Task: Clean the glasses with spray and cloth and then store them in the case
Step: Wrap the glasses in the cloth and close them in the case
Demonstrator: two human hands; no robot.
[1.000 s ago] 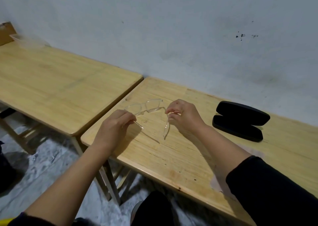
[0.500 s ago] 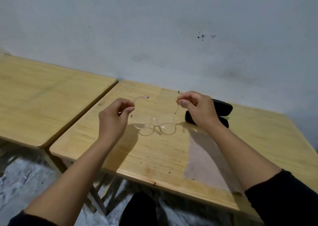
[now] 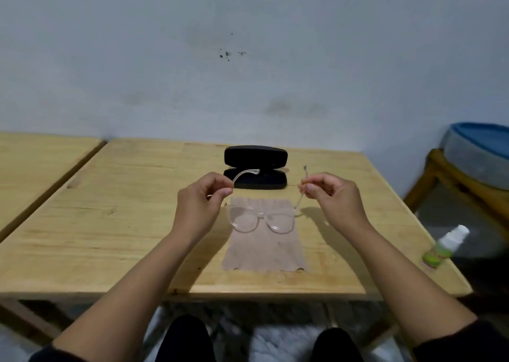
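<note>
Above the cloth on the counter, left hand and right hand each pinch a temple of the glasses. Lenses hang clear of fingerprints, likely ready for spraying.

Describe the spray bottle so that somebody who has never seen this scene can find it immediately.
Start from the wooden table that carries the open black case and the beige cloth. Go to its front right corner, far beyond the right hand. There stands the spray bottle, alone near the edge: small, with a white top and a green label, the only green thing on the table.
</note>
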